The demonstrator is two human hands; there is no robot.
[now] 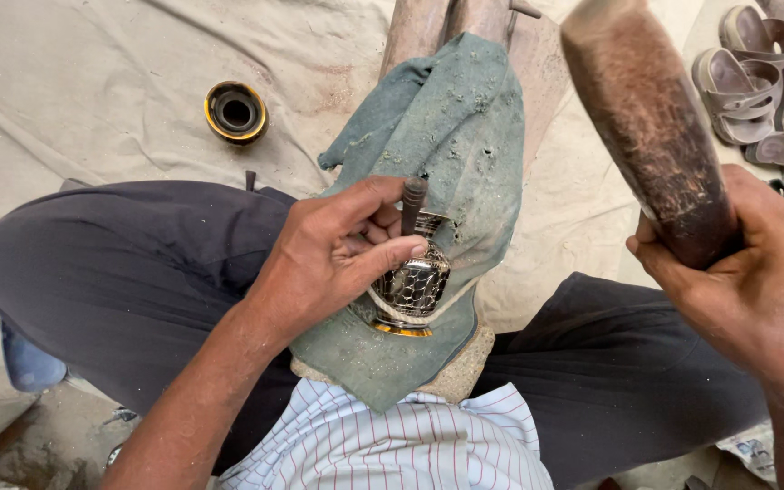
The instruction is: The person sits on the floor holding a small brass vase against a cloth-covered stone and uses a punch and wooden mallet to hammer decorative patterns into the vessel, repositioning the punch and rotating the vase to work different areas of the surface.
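Beige cloth sheet point(93, 82) covers the floor, creased & stained w/ rusty marks near the middle. Person sits cross-legged on it in dark trousers point(138, 272) and a white shirt w/ red stripes point(392, 445). Between the knees a wooden block point(465, 23) runs away from the body, draped w/ a dusty green rag point(465, 127) that has a hole worn in it.

Left hand point(338, 254) is curled shut, thumb & fingers pinching a short dark metal punch point(413, 201) held upright, tip on a small shiny metal vase point(413, 286). Vase lies on the rag, scale-like pattern on its body, brass-coloured rim at the foot toward the person.

Right hand point(755, 272) is wrapped tight round the narrow end of a thick wooden mallet point(646, 118), raised at upper right, well apart from the punch; mallet head is worn & reddish-brown.

Top left on the sheet: a round brass-rimmed black ring piece point(236, 112), alone. Top right, off the sheet edge: a heap of grey-brown sandals point(764, 82). Bottom left, bare gritty floor point(38, 445).
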